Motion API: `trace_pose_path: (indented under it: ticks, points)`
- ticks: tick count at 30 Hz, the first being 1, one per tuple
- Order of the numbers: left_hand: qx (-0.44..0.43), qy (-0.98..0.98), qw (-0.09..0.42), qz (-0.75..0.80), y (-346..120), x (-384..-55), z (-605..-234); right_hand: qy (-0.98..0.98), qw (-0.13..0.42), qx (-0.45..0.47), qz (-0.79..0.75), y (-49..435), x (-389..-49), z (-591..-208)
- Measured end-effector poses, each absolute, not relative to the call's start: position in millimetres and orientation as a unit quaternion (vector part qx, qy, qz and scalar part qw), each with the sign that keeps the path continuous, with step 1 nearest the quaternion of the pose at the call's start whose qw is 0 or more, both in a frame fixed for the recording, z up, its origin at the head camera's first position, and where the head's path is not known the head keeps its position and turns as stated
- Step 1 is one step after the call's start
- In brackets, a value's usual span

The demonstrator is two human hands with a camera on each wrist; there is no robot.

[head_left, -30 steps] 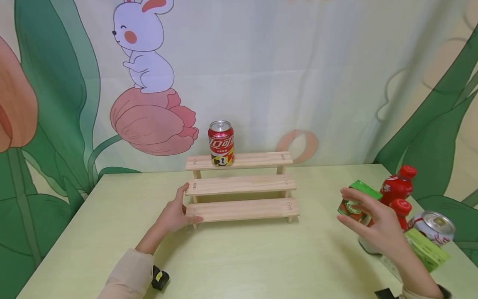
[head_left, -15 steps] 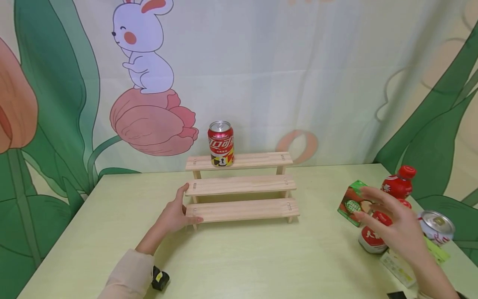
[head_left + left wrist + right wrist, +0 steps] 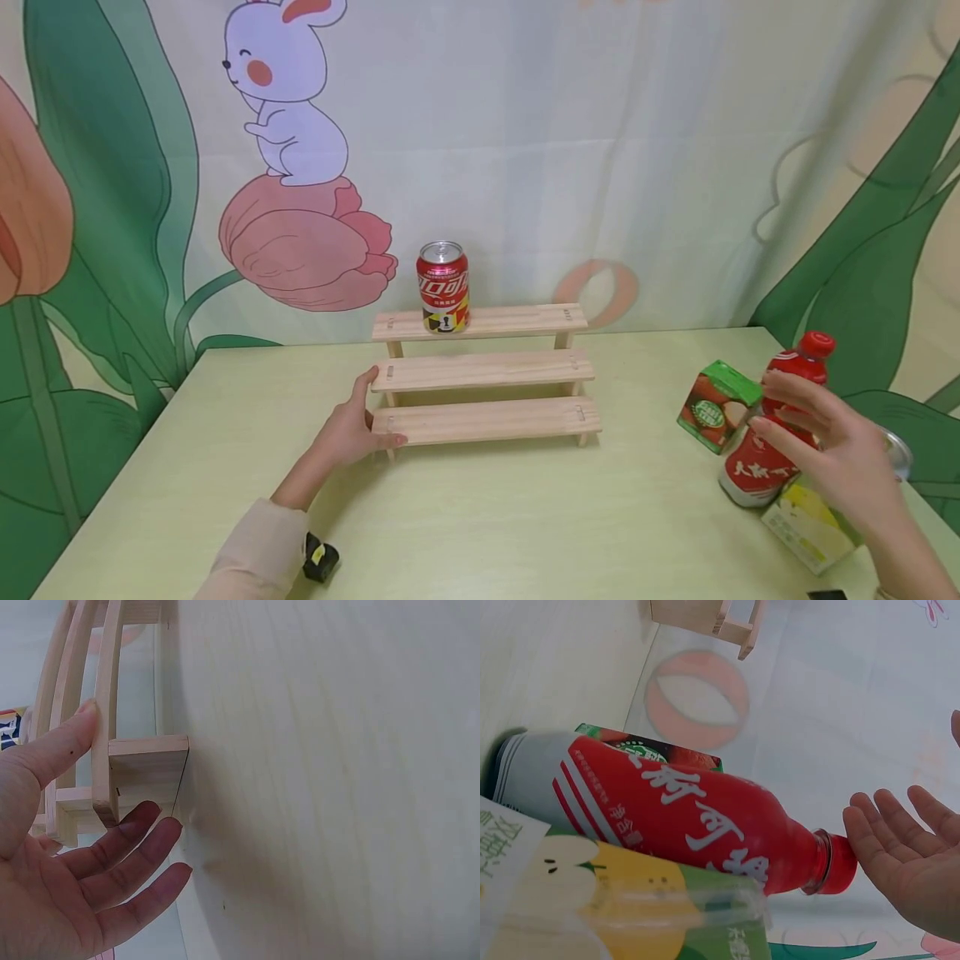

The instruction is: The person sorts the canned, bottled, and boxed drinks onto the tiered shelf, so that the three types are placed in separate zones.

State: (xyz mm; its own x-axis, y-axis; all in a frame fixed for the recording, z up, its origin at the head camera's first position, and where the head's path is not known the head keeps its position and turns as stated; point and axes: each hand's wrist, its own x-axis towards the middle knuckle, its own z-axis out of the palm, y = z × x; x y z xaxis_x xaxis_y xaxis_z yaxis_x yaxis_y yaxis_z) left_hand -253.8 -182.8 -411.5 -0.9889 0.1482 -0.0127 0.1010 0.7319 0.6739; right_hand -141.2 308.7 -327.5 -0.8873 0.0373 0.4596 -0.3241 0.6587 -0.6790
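Observation:
My left hand (image 3: 350, 429) grips the left end of a three-tier wooden display shelf (image 3: 487, 421). In the left wrist view its thumb (image 3: 71, 742) presses the lowest board's front edge. A red cola can (image 3: 442, 287) stands upright on the top tier. At the right, my right hand (image 3: 840, 454) hovers with spread, loosely bent fingers and holds nothing. It partly covers a red-and-white drink bottle (image 3: 753, 471). In the right wrist view the fingertips are right at a bottle's red cap (image 3: 842, 864).
Beside the bottle stands a red-and-green drink carton (image 3: 705, 412). A second red bottle (image 3: 816, 343) is behind. A yellow-green carton (image 3: 806, 529) lies in front, and a silver-topped can (image 3: 900, 454) is mostly hidden by the right hand. A printed curtain (image 3: 675, 208) hangs behind the table.
My right hand has moved right, away from the red-and-green carton and over the bottles and yellow-green carton, uncovering the small carton. The left hand has stayed on the shelf.

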Motion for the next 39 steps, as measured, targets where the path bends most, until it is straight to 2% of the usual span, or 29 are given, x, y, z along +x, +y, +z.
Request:
trace_pose_path:
  ticks: [7,18,23,27,34,39]
  points:
    - [0.067,0.929,0.031,0.363,-181.9,-252.1,-409.5,-0.899,0.221,0.013,0.379,316.5,-135.5,-326.3]
    - [0.066,0.93,0.033,0.36,-181.3,-252.0,-408.6,-0.87,0.281,-0.017,0.406,325.4,-128.6,-320.4]
    - [0.067,0.93,0.033,0.36,-181.1,-251.6,-407.9,-0.887,0.272,-0.051,0.369,353.8,-137.1,-337.1]
    - [0.066,0.932,0.032,0.356,-181.1,-251.1,-406.9,-0.882,0.293,-0.035,0.369,372.0,-143.0,-349.6]
    - [0.065,0.932,0.034,0.356,-181.7,-251.6,-407.8,-0.872,0.292,-0.029,0.391,380.8,-138.5,-348.0]
    - [0.065,0.932,0.034,0.354,-182.0,-251.9,-408.7,-0.89,0.266,-0.096,0.357,385.5,-136.0,-350.5]
